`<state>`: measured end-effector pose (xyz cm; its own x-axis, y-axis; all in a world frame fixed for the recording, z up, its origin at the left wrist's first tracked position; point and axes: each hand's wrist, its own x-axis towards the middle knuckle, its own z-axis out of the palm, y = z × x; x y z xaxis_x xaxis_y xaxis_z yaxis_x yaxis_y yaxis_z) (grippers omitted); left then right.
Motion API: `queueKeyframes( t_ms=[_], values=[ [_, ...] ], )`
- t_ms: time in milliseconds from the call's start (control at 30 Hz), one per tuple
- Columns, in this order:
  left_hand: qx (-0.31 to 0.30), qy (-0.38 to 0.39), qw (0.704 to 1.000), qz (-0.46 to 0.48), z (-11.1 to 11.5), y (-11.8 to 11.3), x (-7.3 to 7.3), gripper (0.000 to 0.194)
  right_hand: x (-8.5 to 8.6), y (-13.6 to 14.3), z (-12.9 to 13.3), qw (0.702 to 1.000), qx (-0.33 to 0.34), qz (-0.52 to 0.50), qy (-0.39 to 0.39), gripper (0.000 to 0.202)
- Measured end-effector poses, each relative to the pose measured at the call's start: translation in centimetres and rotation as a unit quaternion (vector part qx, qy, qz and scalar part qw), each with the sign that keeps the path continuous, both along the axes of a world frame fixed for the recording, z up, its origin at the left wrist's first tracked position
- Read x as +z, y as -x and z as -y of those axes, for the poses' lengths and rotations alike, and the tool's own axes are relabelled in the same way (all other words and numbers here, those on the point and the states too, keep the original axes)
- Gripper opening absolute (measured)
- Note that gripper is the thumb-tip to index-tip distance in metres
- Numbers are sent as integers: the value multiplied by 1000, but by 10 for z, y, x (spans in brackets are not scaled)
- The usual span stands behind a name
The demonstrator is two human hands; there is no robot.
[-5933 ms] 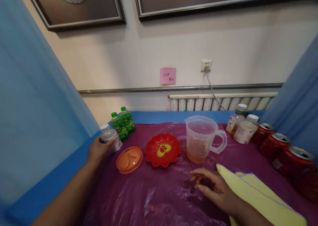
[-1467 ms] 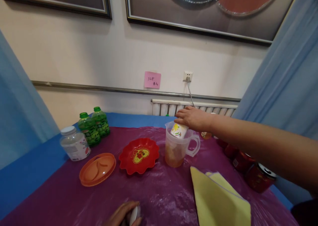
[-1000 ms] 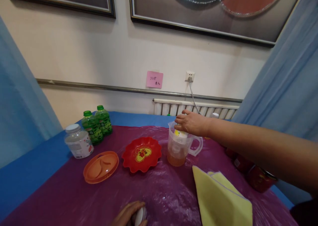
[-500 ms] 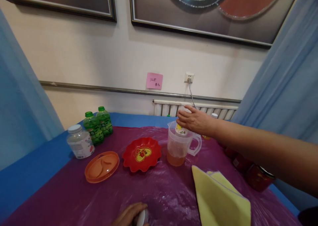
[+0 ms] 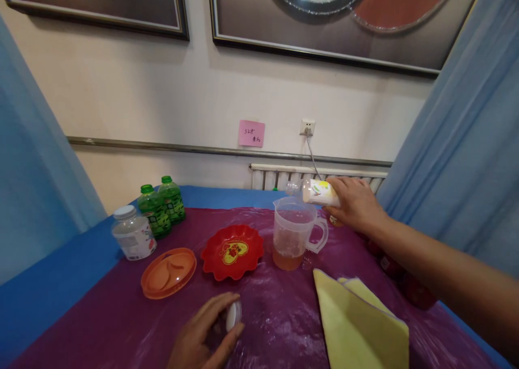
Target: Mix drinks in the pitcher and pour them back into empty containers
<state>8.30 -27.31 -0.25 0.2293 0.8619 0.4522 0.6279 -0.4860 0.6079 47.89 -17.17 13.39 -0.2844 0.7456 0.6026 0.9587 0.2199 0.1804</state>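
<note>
1. Since the earlier frame, the bottle (image 5: 321, 192) has lifted from the jug (image 5: 287, 240) and swung nearly level.
2. The right hand (image 5: 359, 205) grips its base end; its mouth points toward nine o'clock, above the rim.
3. The jug lies at eight o'clock from that hand, the nearer.
4. The left hand (image 5: 190, 342) pinches a white cap (image 5: 232, 316).
</note>
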Motion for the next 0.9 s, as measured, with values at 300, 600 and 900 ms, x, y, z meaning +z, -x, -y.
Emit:
queueKeyframes(
  t_ms=[300, 600, 900],
  values=[
    [14, -27, 993, 113, -31, -24, 81, 39, -83, 93, 75, 859, 163, -477, 86, 60],
    [-76, -122, 989, 41, -35, -45, 107, 33, -151, 144, 66, 841, 232, -471, 129, 62],
    [-87, -132, 987, -41, -40, -52, 100, 29, -178, 133, 55, 898, 218, -382, 24, 70]
  ],
)
